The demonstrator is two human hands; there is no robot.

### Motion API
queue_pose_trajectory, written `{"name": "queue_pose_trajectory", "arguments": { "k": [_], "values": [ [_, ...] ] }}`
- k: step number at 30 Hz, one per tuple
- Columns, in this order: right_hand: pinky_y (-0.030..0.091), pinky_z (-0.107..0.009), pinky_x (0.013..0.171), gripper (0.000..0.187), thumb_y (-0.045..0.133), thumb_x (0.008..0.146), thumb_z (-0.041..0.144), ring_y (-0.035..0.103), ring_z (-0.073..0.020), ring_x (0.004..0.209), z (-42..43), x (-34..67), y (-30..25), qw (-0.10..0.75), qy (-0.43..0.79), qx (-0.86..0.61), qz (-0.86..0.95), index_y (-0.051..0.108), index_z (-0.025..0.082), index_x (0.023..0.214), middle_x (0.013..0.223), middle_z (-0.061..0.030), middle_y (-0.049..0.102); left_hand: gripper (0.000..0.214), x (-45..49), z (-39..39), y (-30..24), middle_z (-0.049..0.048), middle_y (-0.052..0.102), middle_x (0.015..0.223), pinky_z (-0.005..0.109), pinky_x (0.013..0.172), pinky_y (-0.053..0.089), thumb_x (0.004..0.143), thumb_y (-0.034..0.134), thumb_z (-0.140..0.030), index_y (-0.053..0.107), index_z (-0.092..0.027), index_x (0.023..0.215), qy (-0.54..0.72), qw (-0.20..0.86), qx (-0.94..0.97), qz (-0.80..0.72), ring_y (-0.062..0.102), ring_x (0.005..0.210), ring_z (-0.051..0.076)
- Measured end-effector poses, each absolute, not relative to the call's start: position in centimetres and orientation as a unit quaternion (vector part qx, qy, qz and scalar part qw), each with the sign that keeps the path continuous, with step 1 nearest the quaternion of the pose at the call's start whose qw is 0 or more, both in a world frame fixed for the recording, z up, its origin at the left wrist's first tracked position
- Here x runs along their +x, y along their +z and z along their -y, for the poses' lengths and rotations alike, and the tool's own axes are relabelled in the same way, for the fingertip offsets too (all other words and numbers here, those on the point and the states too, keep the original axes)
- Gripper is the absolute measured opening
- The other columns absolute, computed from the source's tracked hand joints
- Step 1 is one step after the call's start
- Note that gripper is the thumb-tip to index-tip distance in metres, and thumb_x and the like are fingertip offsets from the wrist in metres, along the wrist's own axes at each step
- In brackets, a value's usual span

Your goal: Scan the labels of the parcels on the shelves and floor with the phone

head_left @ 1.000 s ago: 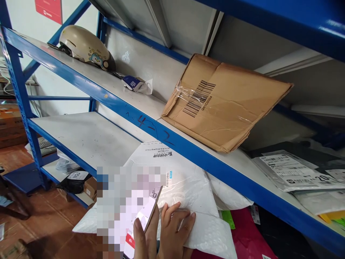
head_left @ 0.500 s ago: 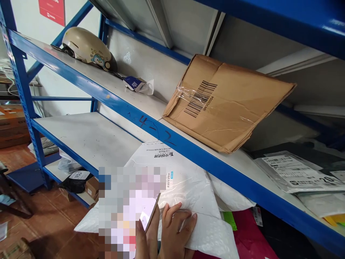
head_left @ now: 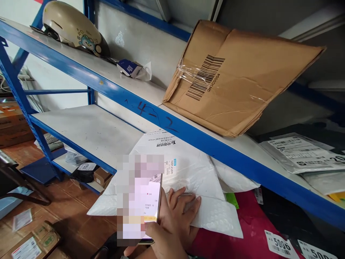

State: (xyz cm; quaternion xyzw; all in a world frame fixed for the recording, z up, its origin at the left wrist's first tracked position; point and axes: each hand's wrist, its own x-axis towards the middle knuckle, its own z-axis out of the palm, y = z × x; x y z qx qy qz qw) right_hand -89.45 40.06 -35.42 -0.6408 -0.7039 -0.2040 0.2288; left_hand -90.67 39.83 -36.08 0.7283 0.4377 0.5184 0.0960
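Right hand point(head_left: 164, 246) grips the white-screened smartphone point(head_left: 152, 199), thumb now shifted across its foot (entry seems underway); left hand point(head_left: 183, 216), beyond it, stays flat, open-fingered, pinning the white padded plastic mailer point(head_left: 194, 169) beneath.

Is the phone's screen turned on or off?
On. The phone shows a bright white screen with small writing and a yellow strip near the bottom. Part of the screen is blurred out.
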Motion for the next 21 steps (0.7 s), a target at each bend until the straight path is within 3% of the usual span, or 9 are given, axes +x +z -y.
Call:
{"name": "queue_pose_trajectory", "arguments": {
  "k": [2,6,8,11,17,21],
  "values": [
    [0.054,-0.050,0.078,0.038,0.040,0.085,0.017,0.068,-0.0282,0.097,-40.1,-89.2,-35.1,0.226,-0.190,-0.635,0.714,0.069,0.015,0.109,0.111,-0.0182,0.070,0.040,-90.3,-40.2,-36.2,0.0089,0.046,0.140,0.052,0.106,0.036,0.089,0.052,-0.045,0.055,-0.025,0.123,0.520,0.086,0.732,-0.431,0.046,0.124,0.027],
    [0.047,-0.030,0.048,0.071,0.004,0.078,0.024,0.069,-0.0202,0.077,-40.5,-88.5,-34.4,0.239,-0.213,-0.633,0.705,0.067,-0.004,0.094,0.095,-0.0199,0.069,0.043,-90.2,-40.6,-36.8,0.0086,0.053,0.134,0.055,0.107,0.033,0.088,0.053,-0.043,0.053,-0.027,0.128,0.527,0.064,0.736,-0.420,0.045,0.125,0.028],
    [0.046,-0.026,0.048,0.067,0.012,0.081,0.030,0.068,-0.0230,0.079,-40.8,-88.2,-34.4,0.241,-0.281,-0.635,0.678,0.071,0.000,0.087,0.091,-0.0224,0.071,0.048,-90.2,-40.8,-37.2,0.0064,0.061,0.124,0.056,0.108,0.031,0.084,0.057,-0.040,0.052,-0.032,0.131,0.531,0.054,0.737,-0.414,0.045,0.126,0.030],
    [0.050,-0.025,0.054,0.043,0.038,0.085,0.026,0.066,-0.0305,0.089,-41.2,-88.0,-34.8,0.221,-0.393,-0.633,0.629,0.078,0.009,0.084,0.086,-0.0231,0.074,0.060,-90.1,-40.9,-37.7,0.0059,0.066,0.115,0.059,0.107,0.031,0.077,0.062,-0.038,0.049,-0.035,0.135,0.534,0.039,0.738,-0.410,0.045,0.126,0.035],
    [0.053,-0.028,0.055,0.043,0.036,0.088,0.022,0.066,-0.0319,0.092,-41.5,-87.9,-36.0,0.192,-0.455,-0.616,0.613,0.075,0.007,0.096,0.084,-0.0196,0.076,0.062,-90.0,-41.1,-38.5,0.0076,0.065,0.114,0.064,0.105,0.030,0.076,0.058,-0.041,0.047,-0.037,0.137,0.529,0.040,0.744,-0.407,0.043,0.127,0.039],
    [0.051,-0.024,0.050,0.038,0.041,0.086,0.018,0.068,-0.0294,0.090,-41.5,-86.8,-36.4,0.260,-0.410,-0.590,0.645,0.072,0.009,0.107,0.088,-0.0169,0.076,0.059,-90.0,-41.1,-38.6,0.0069,0.065,0.115,0.065,0.104,0.031,0.078,0.055,-0.040,0.047,-0.037,0.137,0.531,0.047,0.745,-0.401,0.043,0.126,0.039]
  ]
}}
